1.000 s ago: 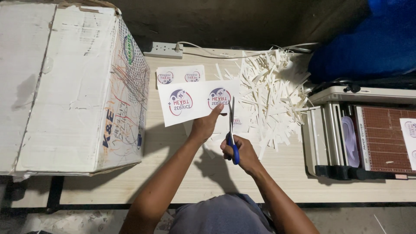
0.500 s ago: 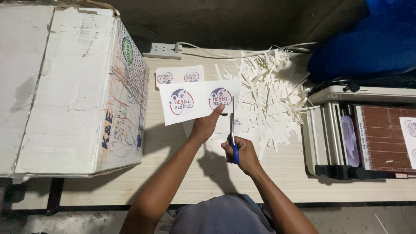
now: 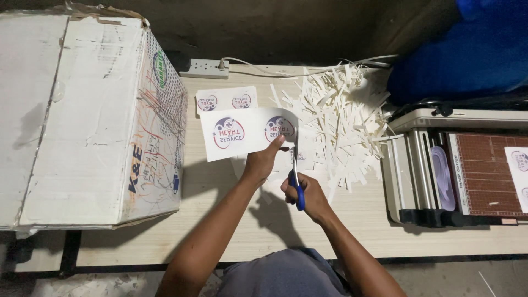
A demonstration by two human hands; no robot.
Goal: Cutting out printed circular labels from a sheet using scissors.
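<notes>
The large cardboard box (image 3: pixel 93 115) lies closed on its side, contents hidden. Just right of it, the left hand (image 3: pixel 263 160) pinches a printed sheet (image 3: pixel 242 132); the right hand (image 3: pixel 305 192) grips blue-handled scissors (image 3: pixel 296 176) at its edge. Farther right: paper strips (image 3: pixel 335 121), then a paper cutter (image 3: pixel 462 170)

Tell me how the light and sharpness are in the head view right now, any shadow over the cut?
Head view: sharp on the printed sheet and scissors; the left hand and right hand throw a dark shadow onto the table below them, not over the cut; the wall behind is dim; mild wide-angle bend at the cardboard box; no glare.
</notes>
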